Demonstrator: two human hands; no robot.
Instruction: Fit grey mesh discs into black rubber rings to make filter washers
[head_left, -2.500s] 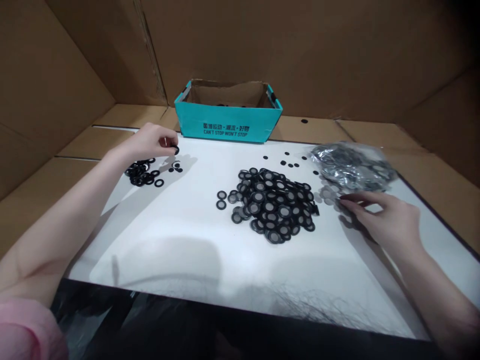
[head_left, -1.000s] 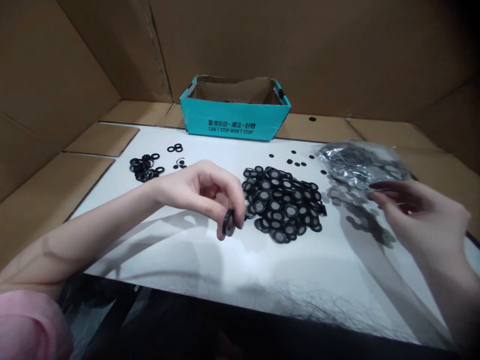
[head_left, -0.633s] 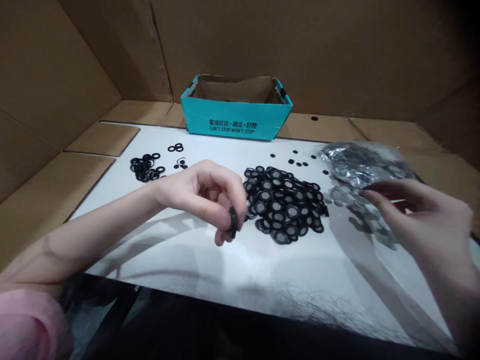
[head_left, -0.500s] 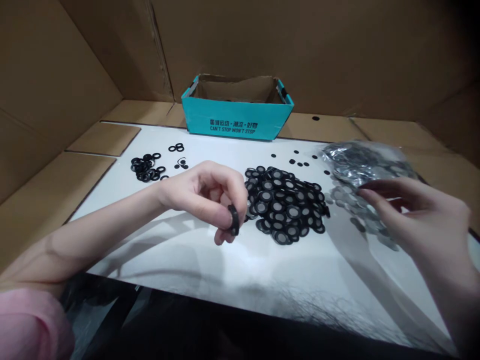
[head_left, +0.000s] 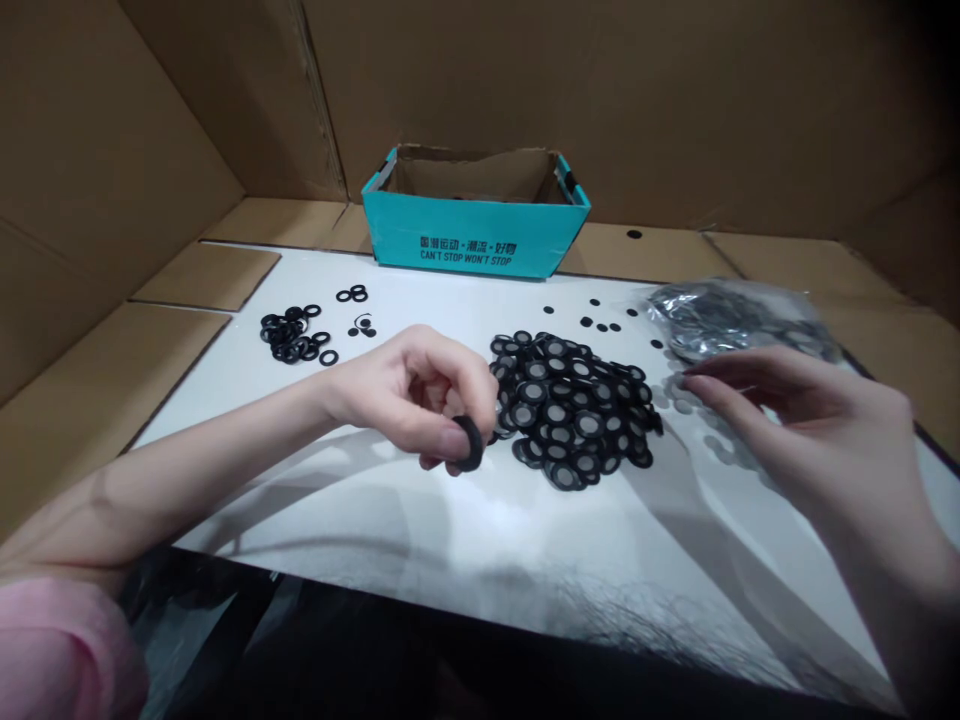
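Observation:
My left hand (head_left: 427,395), in front of the pile, is closed, with a black rubber ring (head_left: 470,445) pinched between thumb and fingers. To its right lies a heap of black rings with grey mesh centres (head_left: 577,410). My right hand (head_left: 810,420) is over the right side of the table, thumb and forefinger pressed together. Whatever sits between those fingertips is too small to make out. Under and beside that hand, loose grey mesh discs (head_left: 679,395) are scattered. A clear plastic bag (head_left: 735,315) with grey discs inside lies just beyond it.
At the back stands an open turquoise box (head_left: 472,235). Loose black rings (head_left: 292,335) are piled at the left of the white table (head_left: 420,560). Several small black discs (head_left: 602,327) lie behind the heap. Cardboard walls (head_left: 600,100) enclose the back and sides.
My right hand has moved left, away from the loose discs toward the heap. In my left hand the black ring has turned, showing more of its flat side.

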